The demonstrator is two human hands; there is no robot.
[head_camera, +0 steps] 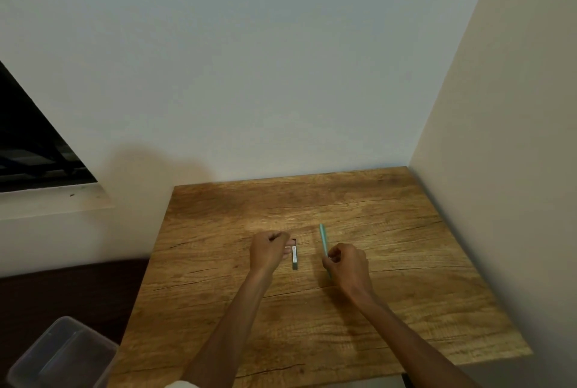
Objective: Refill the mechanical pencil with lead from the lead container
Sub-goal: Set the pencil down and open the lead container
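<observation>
A slim dark lead container (294,258) with a white label lies on the wooden table (390,262), pointing away from me. My left hand (269,251) rests just left of it, fingers curled, fingertips touching its upper end. A teal mechanical pencil (323,239) lies to the right, also pointing away. My right hand (348,266) is curled over the pencil's near half, with thumb and fingers pinching it; that part of the pencil is hidden.
White walls close in the table at the back and right. A clear plastic box (62,356) stands on a dark surface at the lower left. A dark window opening (28,144) sits in the left wall.
</observation>
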